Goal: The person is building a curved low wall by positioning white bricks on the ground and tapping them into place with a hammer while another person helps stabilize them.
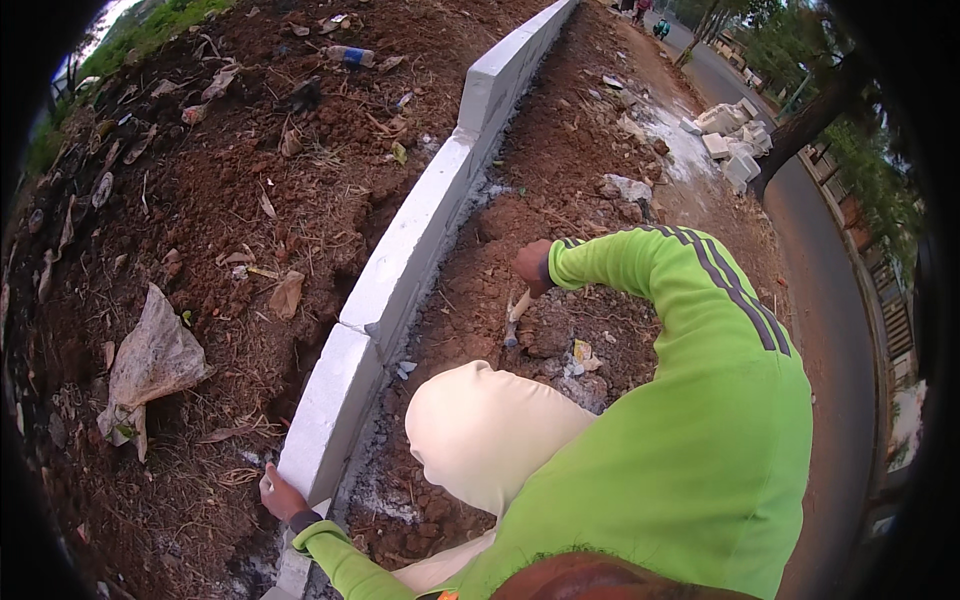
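Note:
My right hand (532,266) is closed around the pale handle of a small hand tool (516,310), whose dark head points down into the red-brown soil (470,300) beside the kerb. A line of white concrete kerb blocks (410,250) runs from the lower left to the upper middle. My left hand (280,497) grips the outer edge of the nearest block (330,415) at its near end. My knee in cream trousers (480,425) is bent between the two hands. Both arms wear bright green sleeves.
Litter lies on the soil left of the kerb: a crumpled plastic bag (150,365), dry leaves and a bottle (350,55). A heap of spare white blocks (735,140) sits at the upper right beside a tree trunk (805,125) and a paved road (830,300).

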### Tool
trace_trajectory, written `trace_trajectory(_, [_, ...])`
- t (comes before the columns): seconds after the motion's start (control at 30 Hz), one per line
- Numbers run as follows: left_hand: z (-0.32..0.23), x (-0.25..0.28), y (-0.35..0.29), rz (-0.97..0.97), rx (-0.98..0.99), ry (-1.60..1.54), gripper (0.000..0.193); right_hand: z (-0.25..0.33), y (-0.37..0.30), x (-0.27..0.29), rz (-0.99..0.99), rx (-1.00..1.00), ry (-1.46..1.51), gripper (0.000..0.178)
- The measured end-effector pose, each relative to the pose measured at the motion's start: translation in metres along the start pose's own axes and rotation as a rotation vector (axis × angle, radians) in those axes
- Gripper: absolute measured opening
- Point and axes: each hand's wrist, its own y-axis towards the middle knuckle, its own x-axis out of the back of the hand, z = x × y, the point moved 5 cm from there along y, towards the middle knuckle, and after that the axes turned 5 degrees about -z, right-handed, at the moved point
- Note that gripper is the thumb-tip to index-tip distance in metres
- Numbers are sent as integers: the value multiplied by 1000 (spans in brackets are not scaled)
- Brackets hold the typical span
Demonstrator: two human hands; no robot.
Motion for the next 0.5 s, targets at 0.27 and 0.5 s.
trace_trajectory(0.27, [-8, 0, 1, -33, 31, -27, 49, 7, -14, 18, -7, 2, -5, 50])
trace_trajectory(0.5, [-6, -2, -1, -33, 65, -61, 49, 7, -15, 20, -13, 16, -5, 48])
